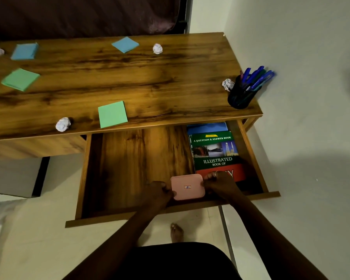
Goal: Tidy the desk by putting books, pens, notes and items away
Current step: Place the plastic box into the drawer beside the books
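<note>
A small pink box (pixel 187 187) with a tiny label sits low inside the open drawer (pixel 133 168), near its front edge. My left hand (pixel 159 194) grips its left side and my right hand (pixel 220 184) grips its right side. Just right of the box a green and red book (pixel 215 152) lies in the drawer on top of a blue one (pixel 206 127). On the desk top (pixel 150 77) lie green note pads (pixel 112 114) (pixel 20 79), blue note pads (pixel 125 44) (pixel 24 51) and several crumpled paper balls (pixel 63 124) (pixel 157 48) (pixel 227 84).
A black pen cup (pixel 240 96) full of blue pens stands at the desk's right edge against the white wall. The drawer's left half shows bare wood. My bare foot (pixel 176 232) is on the tiled floor under the drawer front. A dark curtain hangs behind the desk.
</note>
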